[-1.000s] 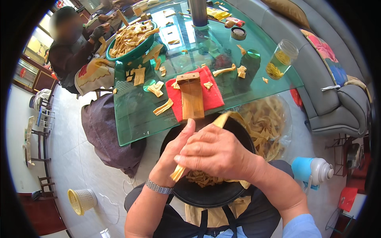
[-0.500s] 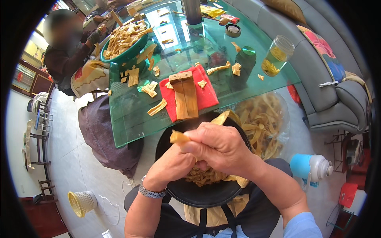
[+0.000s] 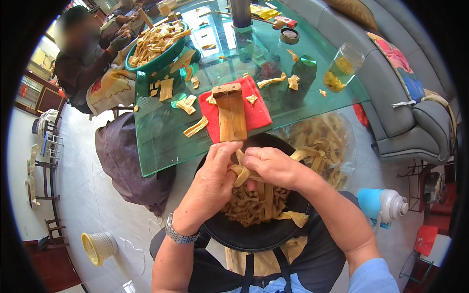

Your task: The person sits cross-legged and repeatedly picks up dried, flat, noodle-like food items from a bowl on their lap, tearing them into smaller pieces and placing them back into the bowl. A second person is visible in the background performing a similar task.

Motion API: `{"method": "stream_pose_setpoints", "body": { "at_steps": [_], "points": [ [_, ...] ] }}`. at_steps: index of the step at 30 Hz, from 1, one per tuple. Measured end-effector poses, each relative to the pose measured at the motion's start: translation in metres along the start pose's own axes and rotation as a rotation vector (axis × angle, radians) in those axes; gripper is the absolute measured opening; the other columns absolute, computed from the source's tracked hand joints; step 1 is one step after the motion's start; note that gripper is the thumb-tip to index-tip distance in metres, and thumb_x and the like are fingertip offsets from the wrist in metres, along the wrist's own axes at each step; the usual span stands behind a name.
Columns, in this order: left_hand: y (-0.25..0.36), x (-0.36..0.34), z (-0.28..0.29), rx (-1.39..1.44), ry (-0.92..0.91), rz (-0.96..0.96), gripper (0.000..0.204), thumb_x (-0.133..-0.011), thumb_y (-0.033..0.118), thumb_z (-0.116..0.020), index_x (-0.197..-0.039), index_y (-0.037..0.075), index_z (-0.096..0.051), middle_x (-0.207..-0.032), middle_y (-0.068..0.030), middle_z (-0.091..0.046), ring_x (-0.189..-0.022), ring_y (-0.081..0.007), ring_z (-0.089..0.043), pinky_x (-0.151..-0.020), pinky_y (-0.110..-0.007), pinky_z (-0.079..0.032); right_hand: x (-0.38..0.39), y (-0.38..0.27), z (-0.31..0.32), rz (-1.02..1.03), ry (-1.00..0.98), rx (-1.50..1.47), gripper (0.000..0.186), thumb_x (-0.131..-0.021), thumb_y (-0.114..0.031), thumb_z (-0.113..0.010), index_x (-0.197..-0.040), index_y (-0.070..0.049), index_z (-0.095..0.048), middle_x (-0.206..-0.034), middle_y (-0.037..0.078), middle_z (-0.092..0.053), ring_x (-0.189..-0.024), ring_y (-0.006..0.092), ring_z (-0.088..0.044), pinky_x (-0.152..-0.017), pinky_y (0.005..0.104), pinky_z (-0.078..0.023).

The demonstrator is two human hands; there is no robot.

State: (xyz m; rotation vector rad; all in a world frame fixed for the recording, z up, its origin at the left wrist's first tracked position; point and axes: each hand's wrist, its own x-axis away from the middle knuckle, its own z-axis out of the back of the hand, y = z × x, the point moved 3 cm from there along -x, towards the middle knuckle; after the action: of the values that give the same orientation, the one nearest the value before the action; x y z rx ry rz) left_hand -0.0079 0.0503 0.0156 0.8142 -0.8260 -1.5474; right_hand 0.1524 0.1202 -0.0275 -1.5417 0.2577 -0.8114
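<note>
Both hands work close together over a black basin [image 3: 220,234] on my lap. My left hand [image 3: 210,171], with a metal watch at the wrist, is closed on a pale tan strip [image 3: 240,175] that looks like dried bamboo shoot. The strip is looped over itself between the hands. My right hand [image 3: 274,167] pinches the same strip. Cut pieces [image 3: 251,205] heap in the basin below, and a wider strip [image 3: 296,218] rests at its right side. Just beyond my fingers, a wooden block tool [image 3: 231,115] lies on a red cloth [image 3: 257,112].
The glass table [image 3: 161,151] carries loose strips, a green bowl [image 3: 159,61] of more pieces and a jar [image 3: 343,67]. A clear bag [image 3: 325,146] of strips stands right of the basin. A blue-white flask [image 3: 383,205] is farther right. Another person [image 3: 80,68] sits at left.
My hands have opened out from a tight overlap, moving slightly apart and farther up toward the table edge. The strip now shows as a loop between them.
</note>
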Motion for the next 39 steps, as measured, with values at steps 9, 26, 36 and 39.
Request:
{"method": "stream_pose_setpoints", "body": {
  "at_steps": [9, 26, 36, 39],
  "points": [
    [-0.017, 0.002, 0.008, 0.224, -0.107, 0.203, 0.022, -0.105, 0.007, -0.058, -0.125, 0.000, -0.063, -0.106, -0.0085, -0.071, -0.096, -0.0188, -0.069, -0.088, -0.031, -0.055, 0.010, -0.020, -0.001, 0.152, 0.136, 0.086, 0.047, -0.094, -0.045, -0.079, -0.099, -0.002, -0.062, -0.084, 0.007, -0.070, -0.079, 0.0112, -0.064, -0.074, 0.0304, -0.054],
    [-0.014, 0.003, -0.010, 0.440, 0.121, 0.133, 0.041, -0.112, 0.013, -0.053, -0.152, 0.005, -0.050, -0.129, -0.0070, -0.063, -0.114, -0.0126, -0.061, -0.101, -0.028, -0.050, 0.007, -0.013, 0.003, 0.391, 0.151, -0.188, 0.029, -0.107, -0.028, -0.064, -0.113, -0.001, -0.067, -0.094, 0.003, -0.070, -0.085, 0.0068, -0.063, -0.075, 0.0253, -0.054],
    [-0.007, 0.009, -0.015, 0.326, 0.158, 0.089, 0.053, -0.115, 0.036, -0.042, -0.148, -0.004, -0.052, -0.142, -0.0140, -0.061, -0.128, -0.0174, -0.059, -0.109, -0.031, -0.047, 0.016, -0.020, -0.028, 0.190, -0.011, -0.348, 0.032, -0.113, -0.033, -0.046, -0.121, -0.003, -0.056, -0.090, 0.003, -0.060, -0.074, 0.0083, -0.054, -0.068, 0.0284, -0.049],
    [-0.011, 0.010, -0.005, 0.324, 0.218, 0.134, 0.053, -0.115, 0.038, -0.042, -0.141, -0.006, -0.058, -0.132, -0.0152, -0.068, -0.120, -0.0178, -0.064, -0.105, -0.032, -0.050, 0.018, -0.032, -0.026, 0.177, 0.006, -0.238, 0.036, -0.112, -0.037, -0.050, -0.117, -0.002, -0.058, -0.088, 0.003, -0.061, -0.076, 0.0103, -0.055, -0.069, 0.0309, -0.049]
  ]
}}
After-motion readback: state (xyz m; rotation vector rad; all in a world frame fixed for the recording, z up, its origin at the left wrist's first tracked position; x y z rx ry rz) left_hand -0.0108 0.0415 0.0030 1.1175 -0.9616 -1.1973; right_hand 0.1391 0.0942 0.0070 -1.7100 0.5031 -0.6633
